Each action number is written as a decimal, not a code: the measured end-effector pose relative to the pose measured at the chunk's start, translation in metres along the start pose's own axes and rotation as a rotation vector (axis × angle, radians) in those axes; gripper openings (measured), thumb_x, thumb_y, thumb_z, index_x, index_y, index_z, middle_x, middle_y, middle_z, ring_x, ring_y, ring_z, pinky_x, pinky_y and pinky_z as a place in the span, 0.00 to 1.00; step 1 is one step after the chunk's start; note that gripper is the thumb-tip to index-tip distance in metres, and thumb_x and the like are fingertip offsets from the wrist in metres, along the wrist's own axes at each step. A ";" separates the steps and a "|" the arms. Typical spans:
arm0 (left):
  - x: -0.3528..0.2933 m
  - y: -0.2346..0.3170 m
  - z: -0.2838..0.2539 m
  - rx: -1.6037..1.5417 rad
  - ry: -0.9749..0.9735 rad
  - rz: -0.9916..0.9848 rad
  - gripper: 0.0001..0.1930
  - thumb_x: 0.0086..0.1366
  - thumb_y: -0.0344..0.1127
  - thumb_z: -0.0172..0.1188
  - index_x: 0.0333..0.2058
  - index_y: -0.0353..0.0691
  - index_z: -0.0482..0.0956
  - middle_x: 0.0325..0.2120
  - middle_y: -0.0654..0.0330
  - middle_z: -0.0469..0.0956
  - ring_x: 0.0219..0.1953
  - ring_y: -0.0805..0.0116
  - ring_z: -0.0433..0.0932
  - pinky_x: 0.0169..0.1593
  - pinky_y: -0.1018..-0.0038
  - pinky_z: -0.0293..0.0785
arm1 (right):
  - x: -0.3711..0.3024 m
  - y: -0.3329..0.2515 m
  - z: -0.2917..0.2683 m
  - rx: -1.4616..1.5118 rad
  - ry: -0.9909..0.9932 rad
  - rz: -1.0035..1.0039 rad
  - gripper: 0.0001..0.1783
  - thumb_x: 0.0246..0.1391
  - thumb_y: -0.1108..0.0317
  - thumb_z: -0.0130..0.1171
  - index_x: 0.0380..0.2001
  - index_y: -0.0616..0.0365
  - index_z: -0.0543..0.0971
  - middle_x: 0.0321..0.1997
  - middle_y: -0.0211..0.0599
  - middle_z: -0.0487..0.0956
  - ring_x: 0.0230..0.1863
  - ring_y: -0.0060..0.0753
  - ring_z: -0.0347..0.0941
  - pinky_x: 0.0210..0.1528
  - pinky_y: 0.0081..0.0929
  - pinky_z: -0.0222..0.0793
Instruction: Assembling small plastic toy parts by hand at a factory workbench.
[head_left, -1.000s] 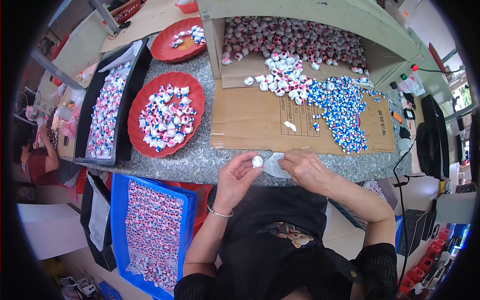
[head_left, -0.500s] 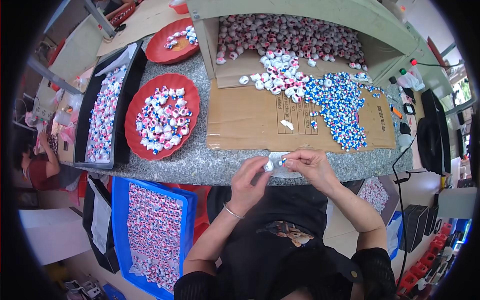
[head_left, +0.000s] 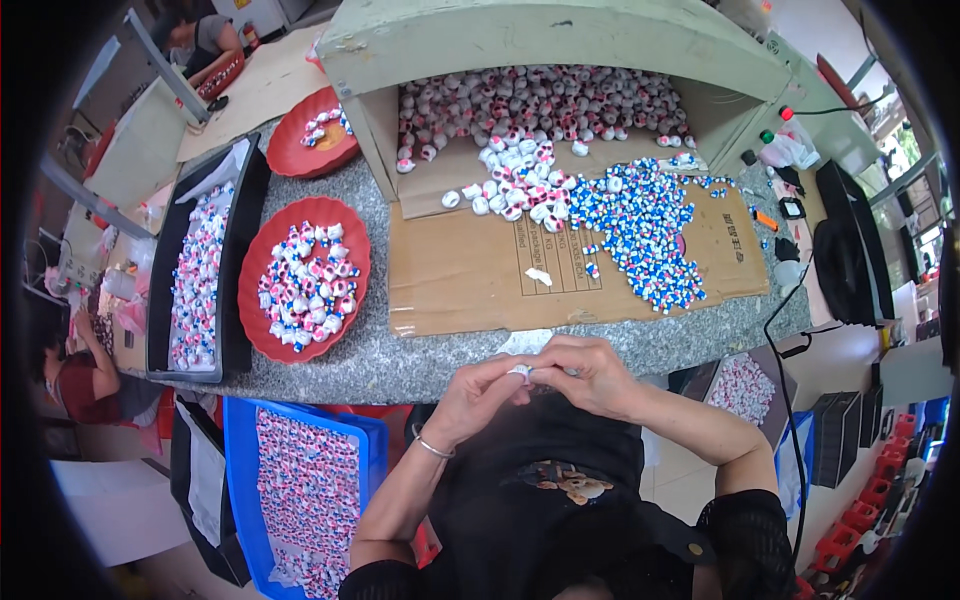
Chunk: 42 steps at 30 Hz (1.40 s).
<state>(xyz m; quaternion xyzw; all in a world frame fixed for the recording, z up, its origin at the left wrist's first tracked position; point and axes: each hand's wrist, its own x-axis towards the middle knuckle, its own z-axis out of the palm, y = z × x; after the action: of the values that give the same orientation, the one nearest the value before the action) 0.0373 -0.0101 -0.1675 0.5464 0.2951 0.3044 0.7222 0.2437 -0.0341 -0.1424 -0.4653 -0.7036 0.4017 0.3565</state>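
My left hand [head_left: 470, 400] pinches a small white toy head [head_left: 521, 370] just beyond the table's front edge. My right hand [head_left: 588, 378] is closed against it, fingertips meeting those of the left. The small blue body piece my right fingers held a moment earlier is hidden between them. Ahead on a flat cardboard sheet [head_left: 450, 290] lie a heap of small blue-and-white body pieces [head_left: 640, 225] and a looser pile of white-and-pink heads [head_left: 520, 180]. Many more heads [head_left: 540, 100] fill the open shelf box behind.
A red scalloped dish [head_left: 250, 310] of joined figures stands left, with a second red dish [head_left: 285, 160] behind it. Beside them is a black tray [head_left: 240, 330] of figures. Below left sits a blue crate [head_left: 372, 450] of figures. A black cable [head_left: 770, 335] hangs at right.
My hands have come together, the right fingers bringing the blue piece up to the white head. The view has shifted, so the table sits lower in the picture.
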 end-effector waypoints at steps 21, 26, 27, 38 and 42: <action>0.186 0.008 -0.038 1.231 0.451 0.397 0.09 0.56 0.26 0.59 0.37 0.36 0.73 0.36 0.51 0.72 0.39 0.48 0.77 0.39 0.56 0.75 | 0.016 0.059 -0.081 -0.728 0.173 0.024 0.05 0.47 0.76 0.60 0.30 0.62 0.79 0.33 0.47 0.75 0.32 0.52 0.76 0.35 0.42 0.73; 0.171 0.012 -0.033 1.166 0.472 0.285 0.17 0.57 0.25 0.60 0.46 0.37 0.72 0.42 0.50 0.71 0.40 0.51 0.78 0.42 0.60 0.75 | 0.017 0.058 -0.081 -0.701 0.140 0.024 0.07 0.47 0.73 0.63 0.31 0.62 0.80 0.32 0.44 0.77 0.33 0.50 0.77 0.35 0.41 0.74; 0.158 0.012 -0.036 0.981 0.433 0.272 0.17 0.58 0.26 0.61 0.47 0.36 0.72 0.42 0.52 0.71 0.40 0.56 0.78 0.43 0.63 0.76 | 0.015 0.056 -0.079 -0.692 0.118 0.020 0.07 0.48 0.73 0.63 0.32 0.62 0.80 0.32 0.45 0.77 0.33 0.50 0.77 0.35 0.41 0.73; -0.006 0.020 -0.039 -0.025 0.374 0.041 0.15 0.67 0.25 0.55 0.52 0.33 0.73 0.46 0.59 0.75 0.43 0.73 0.77 0.49 0.76 0.74 | 0.020 0.016 -0.010 -0.646 -0.258 -0.272 0.11 0.43 0.79 0.58 0.34 0.61 0.77 0.31 0.41 0.75 0.34 0.46 0.76 0.34 0.40 0.71; -0.027 0.013 -0.042 -0.107 0.266 0.102 0.16 0.65 0.22 0.56 0.51 0.33 0.72 0.45 0.58 0.75 0.47 0.72 0.77 0.51 0.75 0.75 | 0.025 0.011 -0.005 -0.715 -0.322 -0.282 0.10 0.41 0.79 0.57 0.31 0.61 0.75 0.30 0.41 0.73 0.33 0.46 0.75 0.33 0.41 0.71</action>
<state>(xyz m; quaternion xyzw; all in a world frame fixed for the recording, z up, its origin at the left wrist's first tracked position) -0.0138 -0.0023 -0.1624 0.4761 0.3435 0.4257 0.6886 0.2448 -0.0068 -0.1470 -0.3900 -0.9024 0.1469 0.1093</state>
